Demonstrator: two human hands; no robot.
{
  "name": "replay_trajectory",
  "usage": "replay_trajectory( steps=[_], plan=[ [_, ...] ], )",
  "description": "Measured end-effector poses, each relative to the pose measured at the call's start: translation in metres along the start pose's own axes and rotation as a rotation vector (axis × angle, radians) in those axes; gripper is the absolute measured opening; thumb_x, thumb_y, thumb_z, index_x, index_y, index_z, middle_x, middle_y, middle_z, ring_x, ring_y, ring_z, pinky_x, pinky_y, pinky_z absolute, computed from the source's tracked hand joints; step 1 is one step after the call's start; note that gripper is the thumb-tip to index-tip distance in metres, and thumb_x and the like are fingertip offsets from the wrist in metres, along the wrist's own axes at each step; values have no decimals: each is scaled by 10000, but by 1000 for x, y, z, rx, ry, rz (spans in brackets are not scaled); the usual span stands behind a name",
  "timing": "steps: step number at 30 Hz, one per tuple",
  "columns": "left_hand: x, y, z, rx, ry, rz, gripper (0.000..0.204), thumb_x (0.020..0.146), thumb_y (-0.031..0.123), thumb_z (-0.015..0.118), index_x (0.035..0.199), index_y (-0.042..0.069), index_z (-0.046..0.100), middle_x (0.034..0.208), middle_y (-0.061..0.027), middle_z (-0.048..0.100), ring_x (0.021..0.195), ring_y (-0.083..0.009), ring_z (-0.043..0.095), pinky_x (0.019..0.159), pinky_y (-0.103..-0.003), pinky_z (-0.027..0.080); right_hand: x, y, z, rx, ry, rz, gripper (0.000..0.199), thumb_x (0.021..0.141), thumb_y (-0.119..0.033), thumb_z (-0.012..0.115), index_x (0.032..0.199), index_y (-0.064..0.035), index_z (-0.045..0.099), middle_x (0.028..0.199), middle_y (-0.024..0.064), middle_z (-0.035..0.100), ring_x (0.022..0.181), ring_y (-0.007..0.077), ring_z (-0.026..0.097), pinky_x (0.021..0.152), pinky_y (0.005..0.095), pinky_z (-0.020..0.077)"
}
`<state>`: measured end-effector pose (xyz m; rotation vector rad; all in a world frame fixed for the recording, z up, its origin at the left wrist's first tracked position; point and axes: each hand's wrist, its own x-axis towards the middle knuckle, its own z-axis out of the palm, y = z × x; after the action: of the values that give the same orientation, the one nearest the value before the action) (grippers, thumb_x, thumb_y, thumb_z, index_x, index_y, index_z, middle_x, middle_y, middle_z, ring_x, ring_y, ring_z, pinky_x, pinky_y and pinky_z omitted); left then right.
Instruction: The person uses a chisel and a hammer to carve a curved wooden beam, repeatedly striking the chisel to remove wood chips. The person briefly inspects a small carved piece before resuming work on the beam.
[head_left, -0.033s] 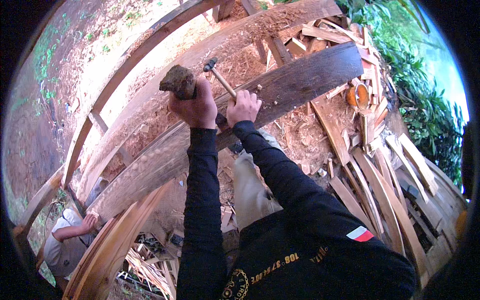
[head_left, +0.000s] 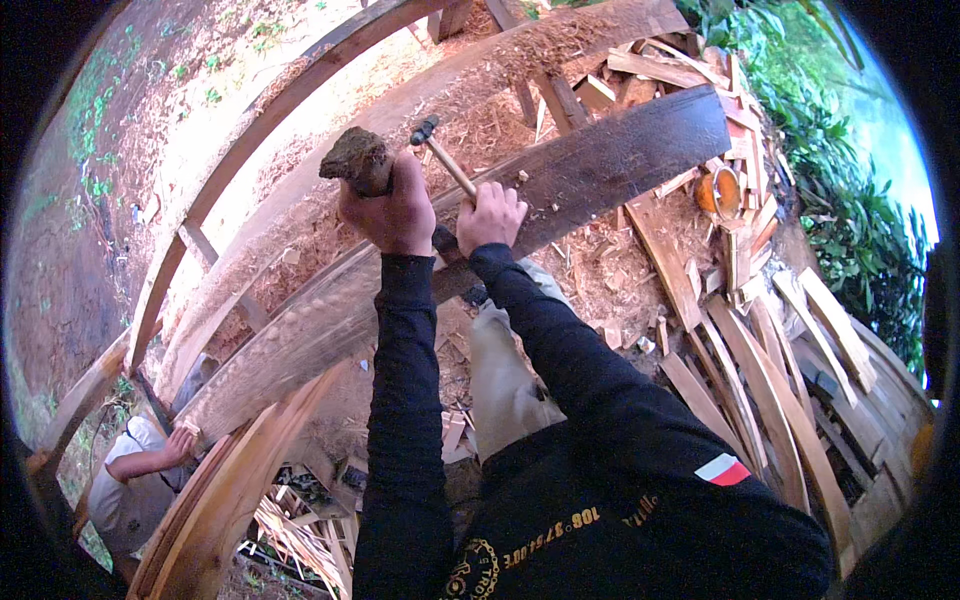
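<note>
My left hand [head_left: 397, 212] is closed around a thick, dark shaft topped by a rough, brown, ragged-edged head [head_left: 357, 156]. What kind of tool this is I cannot make out. Just to the right, my right hand [head_left: 490, 214] grips the wooden handle of a hammer [head_left: 456, 172]. Its dark metal head stands beyond the knuckles, apart from the brown head. Both hands are over a long, broad plank [head_left: 630, 148], dark at its right end and paler at the left. Below my left hand a dark piece [head_left: 444, 241] shows against the plank, partly hidden.
Curved timbers [head_left: 250, 130] run beyond the plank, strewn with shavings. At lower left, another person's hand [head_left: 181, 441] touches the plank's end. Boards [head_left: 770, 370] and offcuts lie to the right, beside an orange round container [head_left: 716, 192]. Green plants [head_left: 850, 200] edge the far right.
</note>
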<state>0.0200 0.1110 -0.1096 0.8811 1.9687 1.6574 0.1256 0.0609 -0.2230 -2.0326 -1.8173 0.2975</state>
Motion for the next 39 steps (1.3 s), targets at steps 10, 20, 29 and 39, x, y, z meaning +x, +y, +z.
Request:
replay_trajectory(
  steps=[10, 20, 29, 39],
  plan=[
    [58, -15, 19, 21, -47, -256, 218, 811, 163, 612, 650, 45, 524, 510, -45, 563, 424, -150, 554, 446, -290, 442, 4, -5, 6, -20, -57, 69, 138, 748, -208, 624, 781, -105, 539, 804, 66, 571, 828, 281, 524, 734, 417, 351],
    [41, -21, 11, 88, -92, -173, 231, 793, 116, 607, 598, 67, 495, 488, -33, 551, 421, -130, 546, 439, -269, 434, 5, 1, 1, -7, -102, -13, 138, 772, -200, 615, 758, -102, 518, 783, 72, 554, 787, 294, 510, 705, 422, 337],
    [93, -71, 27, 141, -55, -571, 288, 781, 227, 662, 663, -26, 595, 525, -88, 599, 419, -174, 590, 443, -314, 473, 3, 1, 2, -8, -167, -54, 171, 704, -203, 648, 724, -114, 503, 742, 69, 551, 760, 291, 507, 700, 418, 335],
    [33, 3, -7, -184, 7, -281, 143, 766, 39, 626, 656, 25, 535, 551, -51, 588, 452, -146, 570, 478, -266, 463, 2, 6, -2, 2, -116, -9, 171, 687, -226, 658, 714, -116, 529, 755, 61, 581, 777, 284, 525, 715, 420, 353]
  ],
)
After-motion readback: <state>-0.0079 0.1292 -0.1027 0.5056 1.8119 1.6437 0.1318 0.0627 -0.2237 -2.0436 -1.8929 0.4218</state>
